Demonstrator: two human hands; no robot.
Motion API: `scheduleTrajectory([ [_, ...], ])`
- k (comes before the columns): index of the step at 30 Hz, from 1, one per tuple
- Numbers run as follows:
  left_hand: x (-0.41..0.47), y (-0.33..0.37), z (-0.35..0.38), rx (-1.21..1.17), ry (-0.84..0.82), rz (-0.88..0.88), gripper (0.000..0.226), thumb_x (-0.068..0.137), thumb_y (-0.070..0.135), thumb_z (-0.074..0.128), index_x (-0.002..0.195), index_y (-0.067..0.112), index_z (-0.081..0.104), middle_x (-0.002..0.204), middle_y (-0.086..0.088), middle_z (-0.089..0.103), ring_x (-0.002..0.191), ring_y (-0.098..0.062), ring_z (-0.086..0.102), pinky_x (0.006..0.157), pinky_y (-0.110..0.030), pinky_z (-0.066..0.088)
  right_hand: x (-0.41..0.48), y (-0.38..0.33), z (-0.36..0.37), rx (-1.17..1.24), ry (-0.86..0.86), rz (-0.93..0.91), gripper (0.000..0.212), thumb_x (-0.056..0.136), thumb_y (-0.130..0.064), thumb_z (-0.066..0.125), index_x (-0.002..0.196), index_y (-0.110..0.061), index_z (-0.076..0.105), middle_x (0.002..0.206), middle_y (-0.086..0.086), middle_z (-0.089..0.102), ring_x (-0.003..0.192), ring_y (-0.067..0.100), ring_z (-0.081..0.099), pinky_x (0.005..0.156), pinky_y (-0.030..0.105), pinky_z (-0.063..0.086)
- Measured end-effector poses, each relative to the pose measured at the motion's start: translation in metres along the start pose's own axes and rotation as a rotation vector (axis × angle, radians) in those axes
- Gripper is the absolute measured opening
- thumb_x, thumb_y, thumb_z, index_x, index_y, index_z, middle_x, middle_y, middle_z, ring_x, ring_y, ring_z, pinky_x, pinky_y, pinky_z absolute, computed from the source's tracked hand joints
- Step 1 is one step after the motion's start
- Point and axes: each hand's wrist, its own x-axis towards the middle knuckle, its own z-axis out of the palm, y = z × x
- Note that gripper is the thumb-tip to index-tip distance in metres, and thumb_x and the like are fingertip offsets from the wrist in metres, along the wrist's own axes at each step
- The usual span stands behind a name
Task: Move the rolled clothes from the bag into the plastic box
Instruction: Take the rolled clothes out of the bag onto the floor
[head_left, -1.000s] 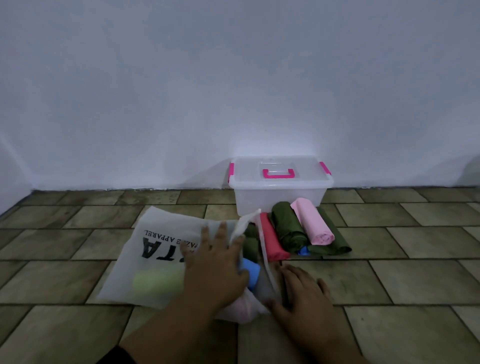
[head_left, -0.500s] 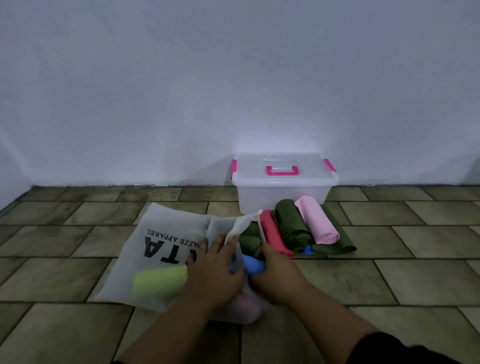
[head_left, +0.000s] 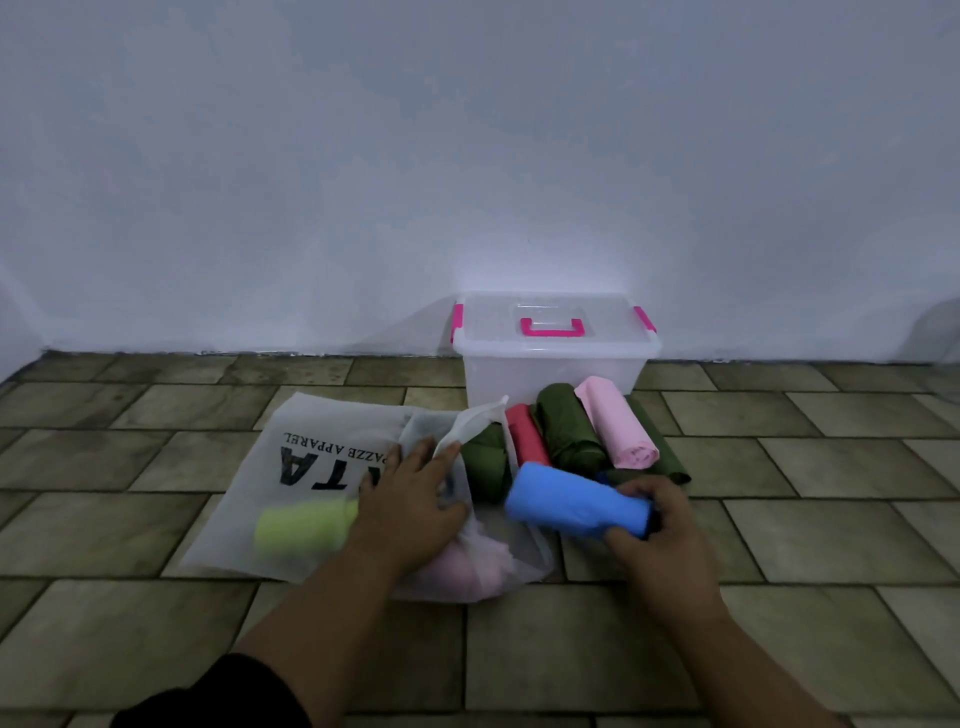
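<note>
A white fabric bag (head_left: 311, 441) with black lettering lies flat on the tiled floor. Inside it show a lime-green roll (head_left: 304, 525) and a pale pink roll (head_left: 462, 566). My left hand (head_left: 410, 499) presses flat on the bag near its mouth. My right hand (head_left: 654, 525) grips a blue rolled cloth (head_left: 571, 501), held just outside the bag's mouth. The clear plastic box (head_left: 550, 371) with pink latches and handle stands shut against the wall. In front of it lie a dark green roll (head_left: 485, 462), a red roll (head_left: 527, 434), another green roll (head_left: 566, 426) and a pink roll (head_left: 615, 428).
A white wall (head_left: 467, 156) rises right behind the box. The floor (head_left: 779, 597) is greenish-brown tile. A dark green cloth (head_left: 670, 457) lies under the rolls at the right.
My right hand reached into the bag's mouth, took hold of the blue roll and drew it out to the right. My left hand stayed pressing on the bag.
</note>
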Motion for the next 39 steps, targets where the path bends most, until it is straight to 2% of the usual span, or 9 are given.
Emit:
scheduleTrajectory([
  [5, -0.004, -0.002, 0.006, 0.035, 0.008, 0.02, 0.073, 0.087, 0.056, 0.042, 0.148, 0.042, 0.004, 0.16, 0.006, 0.005, 0.146, -0.029, 0.001, 0.115, -0.057, 0.008, -0.033, 0.019, -0.013, -0.408, 0.006, -0.101, 0.05, 0.057, -0.01, 0.079, 0.088, -0.035, 0.049, 0.094, -0.008, 0.042, 0.073, 0.017, 0.051, 0.051, 0.024, 0.034],
  [8, -0.012, -0.003, 0.01, 0.055, 0.016, 0.042, 0.073, 0.087, 0.057, 0.038, 0.148, 0.041, 0.001, 0.16, 0.005, 0.005, 0.146, -0.029, 0.0, 0.113, -0.056, 0.003, -0.04, 0.013, -0.006, -0.579, -0.121, -0.129, 0.044, 0.06, -0.035, 0.079, 0.094, -0.034, 0.051, 0.091, -0.009, 0.041, 0.072, 0.018, 0.052, 0.055, 0.026, 0.033],
  [11, -0.019, -0.005, 0.012, 0.046, 0.012, 0.049, 0.074, 0.085, 0.058, 0.034, 0.147, 0.042, -0.002, 0.16, 0.006, 0.003, 0.146, -0.027, -0.003, 0.113, -0.054, -0.001, -0.033, 0.001, -0.006, -0.775, -0.064, -0.214, 0.041, 0.06, -0.057, 0.07, 0.089, -0.035, 0.053, 0.083, -0.008, 0.045, 0.071, 0.017, 0.05, 0.063, 0.028, 0.032],
  [13, -0.024, -0.005, 0.013, 0.052, 0.017, 0.05, 0.074, 0.084, 0.06, 0.03, 0.147, 0.043, -0.004, 0.16, 0.006, 0.001, 0.146, -0.026, -0.004, 0.113, -0.053, -0.003, -0.023, -0.014, -0.002, -0.741, -0.053, -0.307, 0.036, 0.063, -0.052, 0.072, 0.087, -0.03, 0.057, 0.084, -0.005, 0.051, 0.073, 0.016, 0.05, 0.064, 0.027, 0.034],
  [16, -0.033, -0.004, 0.016, 0.052, 0.035, 0.062, 0.073, 0.085, 0.059, 0.028, 0.147, 0.041, -0.006, 0.16, 0.005, 0.001, 0.146, -0.025, -0.005, 0.113, -0.051, -0.005, -0.002, -0.043, 0.026, -0.611, -0.287, -0.431, 0.025, 0.074, -0.029, 0.07, 0.096, -0.023, 0.06, 0.098, -0.003, 0.057, 0.088, 0.018, 0.054, 0.071, 0.025, 0.037],
  [22, -0.045, -0.005, 0.017, 0.036, 0.046, 0.082, 0.073, 0.083, 0.061, 0.023, 0.146, 0.043, -0.011, 0.16, 0.006, 0.002, 0.146, -0.02, -0.007, 0.111, -0.044, -0.011, 0.038, -0.061, 0.098, -0.652, -0.555, -0.398, 0.034, 0.082, -0.014, 0.057, 0.117, -0.013, 0.057, 0.123, 0.008, 0.057, 0.112, 0.027, 0.051, 0.096, 0.036, 0.04],
  [30, -0.047, -0.009, 0.016, -0.008, 0.039, 0.076, 0.075, 0.085, 0.061, 0.029, 0.146, 0.041, -0.009, 0.16, 0.008, 0.0, 0.145, -0.015, -0.009, 0.108, -0.039, -0.015, 0.047, -0.058, 0.112, -0.67, -0.635, -0.271, 0.032, 0.08, -0.022, 0.064, 0.104, -0.018, 0.043, 0.107, 0.01, 0.057, 0.082, 0.025, 0.053, 0.068, 0.031, 0.041],
  [33, -0.047, -0.009, 0.016, -0.01, 0.051, 0.069, 0.076, 0.085, 0.06, 0.032, 0.148, 0.04, -0.007, 0.16, 0.007, 0.003, 0.146, -0.017, -0.005, 0.11, -0.042, -0.013, 0.04, -0.061, 0.088, -0.59, -0.566, -0.264, 0.035, 0.07, -0.027, 0.068, 0.098, -0.025, 0.047, 0.092, 0.001, 0.061, 0.077, 0.023, 0.056, 0.065, 0.031, 0.042],
  [39, -0.041, -0.007, 0.017, 0.012, 0.044, 0.039, 0.074, 0.088, 0.059, 0.033, 0.148, 0.039, -0.005, 0.16, 0.008, 0.003, 0.146, -0.017, -0.005, 0.111, -0.048, -0.012, 0.013, -0.033, -0.007, -0.289, -0.103, -0.136, 0.038, 0.06, -0.018, 0.074, 0.086, -0.036, 0.053, 0.076, -0.018, 0.062, 0.068, -0.001, 0.057, 0.058, 0.019, 0.041],
])
